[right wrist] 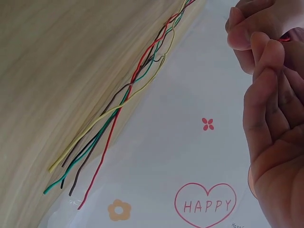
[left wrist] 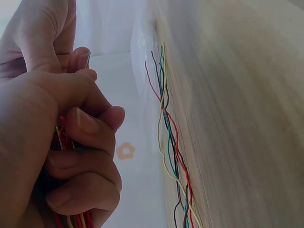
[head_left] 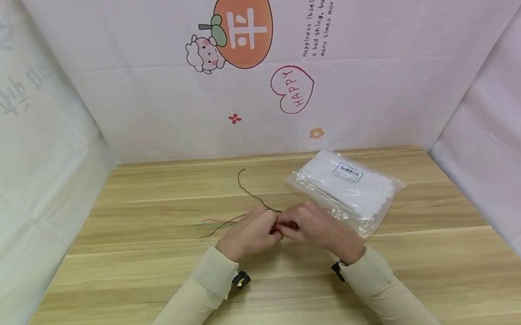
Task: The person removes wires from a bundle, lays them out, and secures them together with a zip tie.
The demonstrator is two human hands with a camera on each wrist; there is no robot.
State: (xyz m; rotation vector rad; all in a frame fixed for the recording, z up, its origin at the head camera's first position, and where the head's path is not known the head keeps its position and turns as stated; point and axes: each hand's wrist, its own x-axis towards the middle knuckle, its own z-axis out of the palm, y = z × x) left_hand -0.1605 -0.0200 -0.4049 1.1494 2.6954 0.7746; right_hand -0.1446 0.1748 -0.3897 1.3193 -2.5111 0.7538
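Observation:
My left hand (head_left: 251,231) curls around a bundle of thin wires, and red and yellow strands (left wrist: 80,220) show below its fingers in the left wrist view. Against it, fingertips meeting, is my right hand (head_left: 308,226), its thumb and fingers pinched together. A bit of red wire (head_left: 276,229) shows between the hands; the fingers hide most of it. Other wires, red, black, green and yellow (right wrist: 128,92), stretch loosely along the tabletop beyond the hands. One black wire (head_left: 251,193) bends away toward the back of the table.
A clear plastic bag (head_left: 360,188) with white contents and a barcode label lies right of the hands, near the wire ends. White printed cloth (head_left: 157,104) hangs behind the wooden table (head_left: 149,282) and at both sides.

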